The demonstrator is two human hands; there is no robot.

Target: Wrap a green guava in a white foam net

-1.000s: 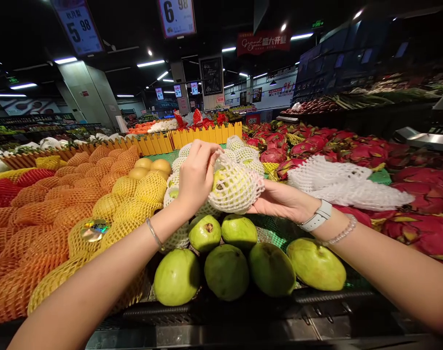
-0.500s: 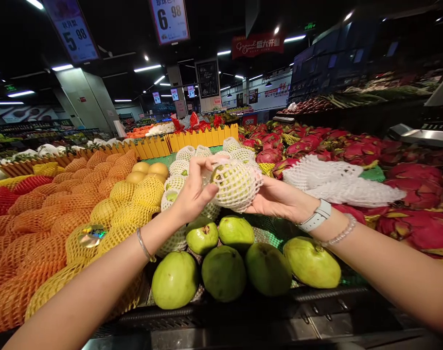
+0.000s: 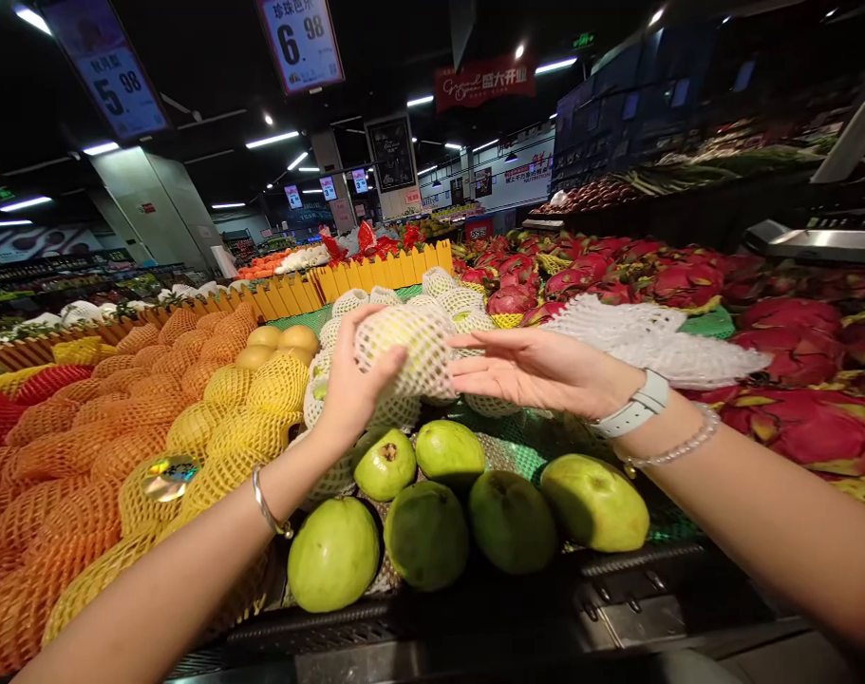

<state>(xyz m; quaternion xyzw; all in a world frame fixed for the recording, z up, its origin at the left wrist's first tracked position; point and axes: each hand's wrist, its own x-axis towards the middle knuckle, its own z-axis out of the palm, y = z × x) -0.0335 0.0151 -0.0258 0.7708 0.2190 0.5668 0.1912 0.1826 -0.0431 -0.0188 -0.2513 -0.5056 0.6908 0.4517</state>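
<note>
A pale green guava (image 3: 407,347) in a white foam net is held up over the fruit display. My left hand (image 3: 353,375) wraps around its left side, thumb across the front. At its right side is my right hand (image 3: 538,366), palm turned up and fingers stretched out, their tips at the net's edge. Whether those tips press on the net I cannot tell. Below lie several bare green guavas (image 3: 333,554). Behind the held one sit more guavas in white foam nets (image 3: 441,282), partly hidden by my hands.
Pears in orange and yellow nets (image 3: 222,385) fill the left. Dragon fruit (image 3: 795,351) lies on the right, beside a pile of empty white foam nets (image 3: 660,356). A yellow picket fence (image 3: 382,271) stands behind; a black crate edge (image 3: 318,622) runs along the front.
The netted guava has moved left and its net now covers the end that was bare. My right hand has slid from beneath it to its right side, fingers straightened. The view has shifted slightly.
</note>
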